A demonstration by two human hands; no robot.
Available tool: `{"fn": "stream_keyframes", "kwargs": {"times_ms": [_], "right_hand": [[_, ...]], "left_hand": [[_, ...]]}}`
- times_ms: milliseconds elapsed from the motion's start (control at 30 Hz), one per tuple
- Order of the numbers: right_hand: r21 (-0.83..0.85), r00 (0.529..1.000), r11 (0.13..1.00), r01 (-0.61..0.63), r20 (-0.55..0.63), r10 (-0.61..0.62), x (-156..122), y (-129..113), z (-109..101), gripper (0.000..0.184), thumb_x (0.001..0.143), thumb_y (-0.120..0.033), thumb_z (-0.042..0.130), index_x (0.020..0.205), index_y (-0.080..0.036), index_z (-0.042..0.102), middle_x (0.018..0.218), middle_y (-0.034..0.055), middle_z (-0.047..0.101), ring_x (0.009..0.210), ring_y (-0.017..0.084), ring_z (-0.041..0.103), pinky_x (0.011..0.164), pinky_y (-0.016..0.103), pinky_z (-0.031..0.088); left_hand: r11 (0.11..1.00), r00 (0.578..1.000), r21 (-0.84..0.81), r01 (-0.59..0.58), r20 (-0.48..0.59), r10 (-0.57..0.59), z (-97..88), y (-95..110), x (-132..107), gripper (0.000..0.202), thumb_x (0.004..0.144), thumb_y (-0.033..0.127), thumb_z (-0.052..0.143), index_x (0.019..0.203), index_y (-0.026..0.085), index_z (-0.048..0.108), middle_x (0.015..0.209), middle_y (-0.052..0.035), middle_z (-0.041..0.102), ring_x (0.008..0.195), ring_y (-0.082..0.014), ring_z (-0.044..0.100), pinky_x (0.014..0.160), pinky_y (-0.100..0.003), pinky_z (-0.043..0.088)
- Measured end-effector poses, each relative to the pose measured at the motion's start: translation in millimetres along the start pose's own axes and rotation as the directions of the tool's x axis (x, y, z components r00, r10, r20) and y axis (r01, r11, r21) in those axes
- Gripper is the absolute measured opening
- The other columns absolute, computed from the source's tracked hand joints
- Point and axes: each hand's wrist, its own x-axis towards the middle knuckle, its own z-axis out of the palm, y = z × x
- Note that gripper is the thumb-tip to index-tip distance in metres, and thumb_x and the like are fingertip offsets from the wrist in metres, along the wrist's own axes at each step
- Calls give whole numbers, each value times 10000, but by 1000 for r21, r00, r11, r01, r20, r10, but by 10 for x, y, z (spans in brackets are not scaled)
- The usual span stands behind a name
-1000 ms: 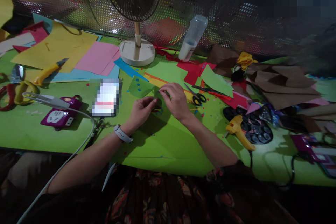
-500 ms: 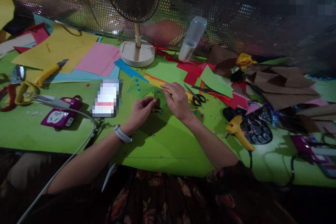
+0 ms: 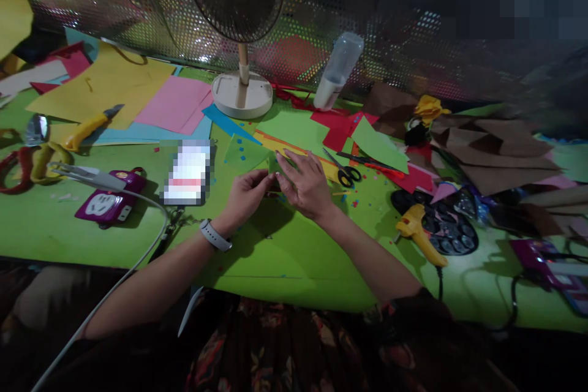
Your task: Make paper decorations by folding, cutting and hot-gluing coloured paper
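Observation:
My left hand, with a pale watch band at its wrist, is closed in a pinch on a small piece of green paper that stands up from its fingertips. Beside it, my right hand has its fingers stretched out and spread, the thumb tip close to the left thumb. Whether the right hand touches the paper cannot be made out. Dark scraps under the fingers are partly hidden. Just beyond the right hand lie yellow and orange paper strips and black-handled scissors.
A fan and a tilted plastic bottle stand at the back. Left are a phone, a purple power socket and a yellow cutter. Right are a yellow glue gun and brown paper.
My right hand has opened from bent fingers to spread ones and shifted slightly down and left. My left hand stays in place with the green paper.

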Motion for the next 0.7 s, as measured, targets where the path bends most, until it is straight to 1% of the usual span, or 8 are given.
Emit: {"fn": "stream_keyframes", "kwargs": {"times_ms": [133, 267, 333, 400, 433, 500, 600, 700], "right_hand": [[-13, 1000, 1000, 3, 22, -3, -19, 1, 29, 452, 982, -403, 498, 1390, -217, 557, 1426, 128, 567, 1252, 271, 558, 1149, 515, 304], [32, 1000, 999, -5, 17, 4, -16, -3, 31, 454, 985, -396, 496, 1384, -189, 562, 1421, 147, 568, 1255, 280, 561, 1150, 521, 304], [115, 999, 993, -38, -9, 40, 6, 7, 10, 439, 993, -371, 477, 1388, -195, 555, 1391, 137, 596, 1256, 263, 563, 1134, 499, 342], [265, 990, 956, -128, -31, 141, 40, 36, -19, 409, 990, -360, 479, 1354, -206, 582, 1323, 123, 645, 1224, 241, 586, 1087, 462, 414], [358, 978, 915, -186, -17, 206, 60, 59, -32, 383, 976, -365, 506, 1308, -208, 616, 1276, 115, 672, 1191, 233, 607, 1055, 441, 450], [545, 945, 779, -309, 81, 318, 98, 119, -44, 318, 925, -381, 584, 1165, -203, 690, 1153, 94, 724, 1086, 221, 658, 978, 404, 509], [700, 888, 558, -446, 265, 377, 135, 210, -27, 250, 839, -391, 670, 987, -199, 726, 993, 52, 754, 940, 198, 691, 899, 376, 543], [731, 866, 483, -481, 312, 391, 146, 256, -2, 239, 786, -394, 712, 930, -205, 727, 933, 29, 749, 889, 183, 681, 889, 376, 536]], "left_hand": [[1000, 999, 10, -29, -13, 29, -16, -37, 8, 313, 787, 481, 731, 813, 170, 715, 767, -28, 720, 692, -148, 679, 679, -295, 587], [999, 999, 9, -44, -9, 44, -17, -43, 6, 293, 801, 466, 721, 829, 174, 718, 774, -27, 725, 687, -142, 681, 653, -275, 578], [1000, 1000, 14, -25, -11, 26, -12, -24, -1, 301, 800, 471, 722, 838, 173, 713, 774, -33, 727, 678, -146, 688, 639, -274, 578], [1000, 1000, 15, -4, -4, 4, -6, 0, -9, 305, 797, 474, 726, 837, 171, 710, 766, -34, 723, 682, -152, 697, 640, -276, 581], [1000, 1000, 12, 4, 5, -4, -3, 10, -13, 304, 796, 472, 729, 840, 172, 711, 766, -32, 722, 689, -155, 702, 646, -277, 584], [1000, 1000, 10, 8, 21, -8, 1, 23, -18, 305, 791, 473, 733, 847, 174, 717, 762, -27, 719, 691, -158, 704, 655, -284, 591], [1000, 999, 21, 14, 50, -15, 4, 24, -19, 307, 788, 473, 732, 874, 178, 730, 785, -30, 729, 686, -159, 698, 667, -303, 601], [999, 997, 32, 7, 77, -9, 7, 21, -18, 299, 795, 465, 723, 891, 182, 738, 809, -41, 738, 692, -159, 698, 659, -303, 598]]}}
